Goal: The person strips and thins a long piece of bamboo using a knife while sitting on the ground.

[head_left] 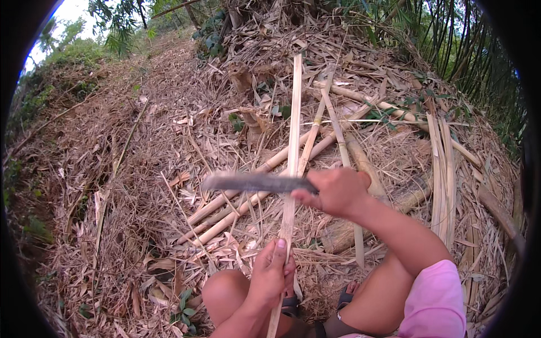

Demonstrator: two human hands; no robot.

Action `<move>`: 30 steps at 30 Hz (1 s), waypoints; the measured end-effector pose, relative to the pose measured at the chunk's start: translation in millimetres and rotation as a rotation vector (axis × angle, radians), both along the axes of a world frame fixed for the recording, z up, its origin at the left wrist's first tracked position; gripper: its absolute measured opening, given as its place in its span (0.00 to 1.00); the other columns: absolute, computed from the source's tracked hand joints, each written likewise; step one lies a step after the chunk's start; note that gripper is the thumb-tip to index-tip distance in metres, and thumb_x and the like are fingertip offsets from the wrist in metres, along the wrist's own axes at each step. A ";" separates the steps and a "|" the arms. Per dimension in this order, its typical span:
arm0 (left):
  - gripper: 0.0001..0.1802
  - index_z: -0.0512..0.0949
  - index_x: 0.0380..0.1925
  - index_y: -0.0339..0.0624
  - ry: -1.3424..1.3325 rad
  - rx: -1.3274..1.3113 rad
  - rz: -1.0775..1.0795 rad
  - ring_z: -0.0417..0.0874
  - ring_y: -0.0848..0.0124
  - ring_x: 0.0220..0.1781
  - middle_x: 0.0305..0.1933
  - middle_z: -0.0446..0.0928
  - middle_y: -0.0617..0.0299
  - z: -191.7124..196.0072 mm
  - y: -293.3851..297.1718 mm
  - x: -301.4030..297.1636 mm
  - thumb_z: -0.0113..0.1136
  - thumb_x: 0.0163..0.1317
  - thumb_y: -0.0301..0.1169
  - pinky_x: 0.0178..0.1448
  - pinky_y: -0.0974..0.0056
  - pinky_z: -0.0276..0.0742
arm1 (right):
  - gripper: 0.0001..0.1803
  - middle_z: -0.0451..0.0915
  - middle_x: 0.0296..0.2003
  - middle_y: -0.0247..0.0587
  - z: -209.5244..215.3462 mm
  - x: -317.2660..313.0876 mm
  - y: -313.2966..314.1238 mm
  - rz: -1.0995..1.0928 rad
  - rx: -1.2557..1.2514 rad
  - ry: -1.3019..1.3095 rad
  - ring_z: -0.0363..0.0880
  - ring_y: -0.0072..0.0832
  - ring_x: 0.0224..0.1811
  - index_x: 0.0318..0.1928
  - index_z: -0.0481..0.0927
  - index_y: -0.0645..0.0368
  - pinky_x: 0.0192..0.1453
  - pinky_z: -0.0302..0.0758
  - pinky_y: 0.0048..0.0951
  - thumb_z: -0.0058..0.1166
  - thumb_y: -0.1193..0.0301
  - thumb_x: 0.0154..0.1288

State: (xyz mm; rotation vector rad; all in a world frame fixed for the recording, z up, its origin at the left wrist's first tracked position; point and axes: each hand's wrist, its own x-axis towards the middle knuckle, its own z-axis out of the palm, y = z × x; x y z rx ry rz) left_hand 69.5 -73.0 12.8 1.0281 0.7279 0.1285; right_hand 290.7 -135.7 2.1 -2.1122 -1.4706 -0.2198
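A person sits on ground covered in dry leaves and bamboo litter, seen from above, working a long thin bamboo strip [292,141] with a blade. The left hand [271,274] is closed around the lower part of the strip, thumb pressed along its face, holding it nearly upright so that it runs up and away from the grip toward the top of the view. Just above that grip, the right hand [336,190] is clenched tight around the handle of a dark, flat knife [253,182]; the blade juts out sideways to the left of this hand and lies across the strip, though whether its edge actually touches the strip cannot be told. Beyond the knife hand, farther from the person, lie several pale bamboo poles [265,172] crossing one another on the ground, and to the right of that hand lies a bundle of split slats [441,169]. Below the left hand's grip are the person's bare knee [225,290] and a sandalled foot [293,307].
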 end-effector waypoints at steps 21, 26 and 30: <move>0.17 0.69 0.35 0.43 0.016 -0.077 0.049 0.55 0.79 0.11 0.17 0.59 0.69 10.2 -0.7 -8.1 0.41 0.77 0.43 0.13 0.72 0.52 | 0.40 0.76 0.16 0.40 -6.6 53.4 13.7 -0.191 -0.045 -0.010 0.78 0.34 0.15 0.19 0.74 0.54 0.19 0.76 0.36 0.38 0.30 0.64; 0.16 0.68 0.35 0.43 0.006 -0.052 0.031 0.56 0.78 0.11 0.17 0.59 0.68 10.0 5.7 -11.5 0.40 0.77 0.42 0.13 0.72 0.54 | 0.41 0.77 0.16 0.40 -15.0 30.0 3.1 0.022 0.098 -0.363 0.80 0.34 0.17 0.25 0.77 0.57 0.20 0.76 0.38 0.35 0.30 0.66; 0.15 0.67 0.37 0.43 0.049 -0.070 -0.090 0.56 0.77 0.10 0.17 0.59 0.67 12.6 -5.5 -15.9 0.38 0.78 0.42 0.13 0.71 0.54 | 0.40 0.79 0.19 0.41 -8.4 103.1 -4.3 -0.356 -0.136 0.114 0.83 0.35 0.25 0.28 0.78 0.54 0.29 0.79 0.41 0.32 0.30 0.65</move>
